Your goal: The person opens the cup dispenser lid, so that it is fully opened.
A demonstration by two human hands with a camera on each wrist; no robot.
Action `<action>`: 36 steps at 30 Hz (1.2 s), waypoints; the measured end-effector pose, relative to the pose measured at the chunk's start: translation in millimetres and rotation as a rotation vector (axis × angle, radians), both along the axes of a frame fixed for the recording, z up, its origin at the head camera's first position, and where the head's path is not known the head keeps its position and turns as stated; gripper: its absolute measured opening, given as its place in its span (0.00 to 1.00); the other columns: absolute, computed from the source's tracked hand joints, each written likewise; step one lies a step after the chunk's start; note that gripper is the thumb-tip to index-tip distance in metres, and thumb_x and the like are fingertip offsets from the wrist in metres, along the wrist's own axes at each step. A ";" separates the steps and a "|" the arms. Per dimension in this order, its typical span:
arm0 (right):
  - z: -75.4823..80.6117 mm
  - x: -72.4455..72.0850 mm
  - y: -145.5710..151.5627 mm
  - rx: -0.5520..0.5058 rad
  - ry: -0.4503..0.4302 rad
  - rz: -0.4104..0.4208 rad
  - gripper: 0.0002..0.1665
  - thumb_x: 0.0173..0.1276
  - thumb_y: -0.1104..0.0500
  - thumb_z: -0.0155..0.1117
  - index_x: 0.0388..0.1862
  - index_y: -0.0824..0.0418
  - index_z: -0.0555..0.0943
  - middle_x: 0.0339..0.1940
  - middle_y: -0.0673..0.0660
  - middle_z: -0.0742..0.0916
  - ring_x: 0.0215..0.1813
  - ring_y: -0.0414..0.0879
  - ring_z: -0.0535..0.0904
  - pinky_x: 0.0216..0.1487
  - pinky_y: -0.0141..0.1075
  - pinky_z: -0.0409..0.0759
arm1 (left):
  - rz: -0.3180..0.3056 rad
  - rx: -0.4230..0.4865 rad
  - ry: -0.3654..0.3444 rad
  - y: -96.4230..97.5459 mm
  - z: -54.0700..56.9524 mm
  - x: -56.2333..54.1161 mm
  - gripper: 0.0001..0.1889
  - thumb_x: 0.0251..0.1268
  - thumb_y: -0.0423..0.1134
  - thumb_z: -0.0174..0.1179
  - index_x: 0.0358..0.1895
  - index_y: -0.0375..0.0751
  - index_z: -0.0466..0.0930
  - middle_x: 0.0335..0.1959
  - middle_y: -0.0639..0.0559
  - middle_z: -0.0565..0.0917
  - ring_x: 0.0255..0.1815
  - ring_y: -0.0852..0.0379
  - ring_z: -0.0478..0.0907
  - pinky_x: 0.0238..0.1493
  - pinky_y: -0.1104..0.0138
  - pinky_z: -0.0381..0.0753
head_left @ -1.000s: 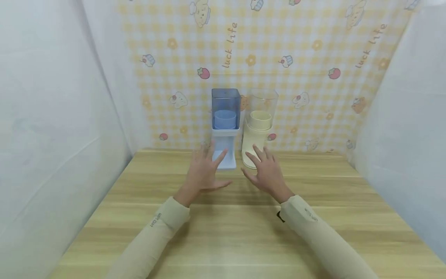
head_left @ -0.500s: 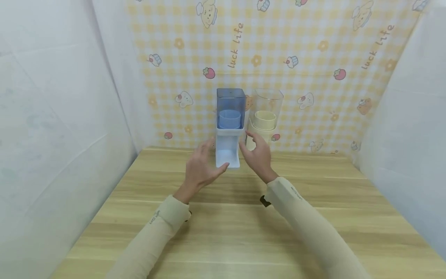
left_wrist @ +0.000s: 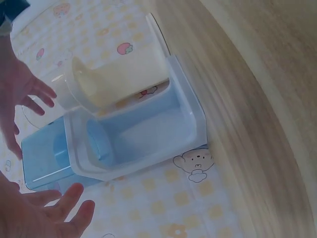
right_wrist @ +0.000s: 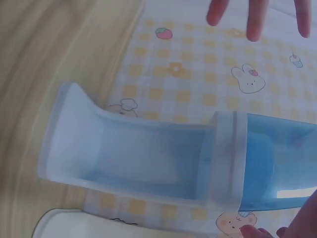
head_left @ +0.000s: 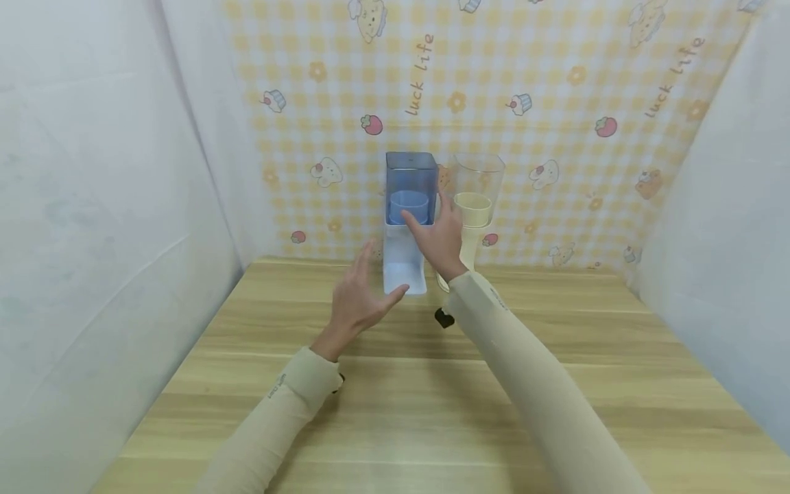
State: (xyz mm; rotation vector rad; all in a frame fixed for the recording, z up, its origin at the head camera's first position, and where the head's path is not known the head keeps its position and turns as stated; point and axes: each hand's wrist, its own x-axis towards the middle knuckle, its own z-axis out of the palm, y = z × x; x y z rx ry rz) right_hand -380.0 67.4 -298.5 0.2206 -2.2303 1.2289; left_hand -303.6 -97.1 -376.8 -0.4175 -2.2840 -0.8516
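A blue dispenser (head_left: 404,257) stands upright at the back of the table, with a see-through blue box (head_left: 410,177) on top and a rounded blue cup shape inside it. Close at the box's right side is my right hand (head_left: 443,237), fingers extended and thumb across its front in the head view. My left hand (head_left: 358,295) is spread to the left of the dispenser's lower part, thumb by the base. The left wrist view shows the left fingers (left_wrist: 69,210) apart from the box. To the right stands a cream dispenser (head_left: 474,213) with a clear container, partly hidden by my right hand.
A wooden table (head_left: 382,412) carries both dispensers. Behind them hangs a yellow checked cloth (head_left: 494,82) with cartoon prints. White sheets (head_left: 92,206) enclose the left and right sides.
My right hand has moved up and forward from in front of the cream dispenser to the blue box's right side. My left hand has turned its palm toward the blue dispenser.
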 end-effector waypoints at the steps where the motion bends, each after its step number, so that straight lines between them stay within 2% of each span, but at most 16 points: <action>1: 2.8 -2.0 -2.9 -0.004 -0.009 -0.007 0.56 0.60 0.34 0.69 0.81 0.48 0.55 0.76 0.64 0.63 0.74 0.60 0.61 0.65 0.59 0.68 | -0.004 0.007 -0.010 0.1 0.5 0.4 0.53 0.52 0.69 0.64 0.77 0.43 0.55 0.74 0.44 0.67 0.61 0.37 0.76 0.44 0.45 0.82; 5: 13.8 -11.8 -14.4 -0.002 0.014 -0.014 0.58 0.59 0.34 0.70 0.81 0.44 0.52 0.76 0.65 0.61 0.72 0.60 0.63 0.63 0.59 0.71 | 0.002 0.016 -0.037 -1.5 0.0 2.2 0.54 0.53 0.69 0.64 0.78 0.44 0.53 0.73 0.43 0.68 0.60 0.36 0.76 0.44 0.44 0.81; 9: 24.9 -23.4 -21.3 0.056 0.072 -0.016 0.56 0.60 0.35 0.70 0.81 0.44 0.53 0.76 0.64 0.61 0.72 0.59 0.63 0.64 0.55 0.70 | 0.027 0.022 -0.027 -5.7 -2.6 3.4 0.53 0.53 0.68 0.64 0.78 0.45 0.54 0.63 0.39 0.77 0.51 0.39 0.81 0.35 0.48 0.83; 12: 33.0 -29.3 -22.2 0.089 0.099 -0.026 0.55 0.61 0.37 0.71 0.81 0.46 0.55 0.75 0.62 0.64 0.71 0.57 0.63 0.67 0.52 0.67 | 0.016 0.046 -0.021 -8.7 -4.5 3.5 0.52 0.53 0.67 0.64 0.78 0.46 0.54 0.59 0.40 0.80 0.48 0.43 0.83 0.34 0.50 0.83; 15: 39.9 -32.0 -21.7 0.085 0.087 -0.020 0.55 0.60 0.37 0.71 0.81 0.47 0.55 0.72 0.62 0.67 0.69 0.56 0.65 0.66 0.52 0.67 | 0.003 0.066 -0.026 -11.0 -5.8 3.3 0.52 0.53 0.66 0.64 0.78 0.46 0.54 0.61 0.40 0.79 0.50 0.43 0.82 0.37 0.49 0.83; 19: 45.2 -35.4 -21.2 0.064 0.018 0.002 0.53 0.62 0.35 0.68 0.81 0.44 0.55 0.75 0.65 0.63 0.73 0.57 0.60 0.68 0.54 0.66 | -0.007 0.087 -0.031 -12.7 -6.1 4.3 0.51 0.53 0.66 0.64 0.78 0.46 0.55 0.65 0.42 0.76 0.52 0.43 0.82 0.39 0.47 0.83; 24: 47.2 -40.4 -21.7 0.082 -0.061 -0.008 0.50 0.62 0.33 0.66 0.79 0.43 0.59 0.78 0.65 0.58 0.77 0.58 0.55 0.70 0.54 0.64 | -0.018 0.110 -0.014 -14.5 -5.1 5.6 0.50 0.54 0.65 0.65 0.77 0.45 0.58 0.69 0.46 0.73 0.53 0.44 0.82 0.40 0.47 0.83; 29: 44.4 -43.3 -22.4 0.091 -0.083 -0.010 0.50 0.57 0.33 0.72 0.75 0.42 0.64 0.79 0.65 0.55 0.78 0.60 0.53 0.69 0.55 0.65 | -0.028 0.132 -0.009 -15.7 -4.9 5.4 0.49 0.54 0.64 0.65 0.76 0.46 0.58 0.70 0.48 0.72 0.54 0.44 0.81 0.42 0.46 0.82; 32: 39.1 -45.8 -24.4 0.084 -0.066 -0.036 0.53 0.53 0.33 0.75 0.74 0.42 0.62 0.80 0.65 0.52 0.75 0.62 0.58 0.64 0.55 0.70 | -0.040 0.143 -0.014 -15.0 -5.2 4.6 0.48 0.54 0.64 0.65 0.76 0.47 0.59 0.70 0.49 0.72 0.55 0.43 0.81 0.44 0.46 0.81; 36: 30.2 -50.6 -29.7 0.089 -0.022 -0.077 0.56 0.50 0.31 0.75 0.74 0.42 0.60 0.79 0.66 0.52 0.62 0.66 0.70 0.49 0.53 0.79 | -0.046 0.178 -0.004 -12.4 -6.5 4.6 0.47 0.55 0.63 0.65 0.75 0.47 0.60 0.69 0.49 0.73 0.54 0.44 0.81 0.46 0.45 0.81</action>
